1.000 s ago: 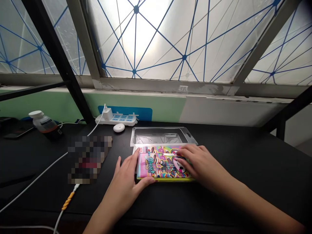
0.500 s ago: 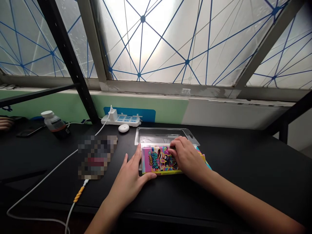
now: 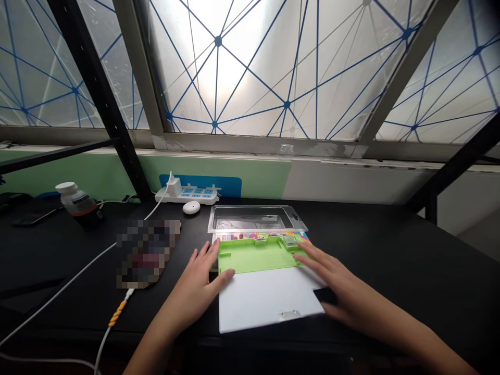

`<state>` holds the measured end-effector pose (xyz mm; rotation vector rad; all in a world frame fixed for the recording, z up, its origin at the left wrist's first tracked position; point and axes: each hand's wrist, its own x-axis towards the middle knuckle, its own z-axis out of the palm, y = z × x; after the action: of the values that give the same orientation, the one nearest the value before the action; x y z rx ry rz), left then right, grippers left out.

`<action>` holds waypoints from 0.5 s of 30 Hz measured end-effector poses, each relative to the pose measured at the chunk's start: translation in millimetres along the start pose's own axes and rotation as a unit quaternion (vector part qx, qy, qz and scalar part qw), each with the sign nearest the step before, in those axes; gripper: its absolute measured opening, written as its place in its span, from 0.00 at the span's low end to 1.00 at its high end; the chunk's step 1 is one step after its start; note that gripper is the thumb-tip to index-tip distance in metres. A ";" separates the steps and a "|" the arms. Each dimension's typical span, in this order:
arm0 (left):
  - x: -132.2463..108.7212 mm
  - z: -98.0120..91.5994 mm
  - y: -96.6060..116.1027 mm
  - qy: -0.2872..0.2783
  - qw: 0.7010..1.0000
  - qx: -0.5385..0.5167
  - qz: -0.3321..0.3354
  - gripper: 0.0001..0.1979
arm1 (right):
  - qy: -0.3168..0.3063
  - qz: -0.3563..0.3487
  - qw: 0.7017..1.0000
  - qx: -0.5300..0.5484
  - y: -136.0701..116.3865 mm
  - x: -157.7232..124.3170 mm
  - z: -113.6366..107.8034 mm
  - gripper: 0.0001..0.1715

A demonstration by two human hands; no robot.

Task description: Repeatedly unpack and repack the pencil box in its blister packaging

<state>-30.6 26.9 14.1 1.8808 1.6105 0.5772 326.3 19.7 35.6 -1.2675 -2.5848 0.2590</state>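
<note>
open case (image 3: 250,265) at the lower centre of the frame

my left grip (image 3: 197,284) is spread open, touching the left end of the green tray (image 3: 261,255). my right grip (image 3: 336,284) is open and blurred over its right end; i can't tell if it touches. the white lid (image 3: 265,299) extends toward the frame's bottom.

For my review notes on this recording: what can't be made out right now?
Head view: the multicoloured printed piece, mostly hidden by the open light-green plastic case.
Head view: the underside of the flat white panel, turned toward the black tabletop.
Head view: fingertip contact of the bare right hand, unclear through motion blur.
Head view: details of the slab-shaped item, masked by pixelation.
</note>
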 end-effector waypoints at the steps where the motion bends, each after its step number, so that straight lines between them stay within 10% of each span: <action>1: 0.5 0.7 -0.4 0.003 1.000 0.005 0.012 0.42 | -0.003 0.043 0.999 0.025 11.5 -1.8 2.4 0.47; 8: -4.0 -3.3 0.6 0.047 0.996 -0.055 0.051 0.32 | 0.061 0.152 0.973 0.163 28.9 14.0 -1.0 0.27; 15: -1.3 1.4 -3.4 0.059 0.994 -0.044 0.076 0.37 | 0.100 0.145 0.979 0.103 22.8 16.4 15.7 0.37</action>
<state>-32.4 25.8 10.8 1.9461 1.4974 0.8236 329.0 45.8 16.9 -1.5051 -2.1412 0.4201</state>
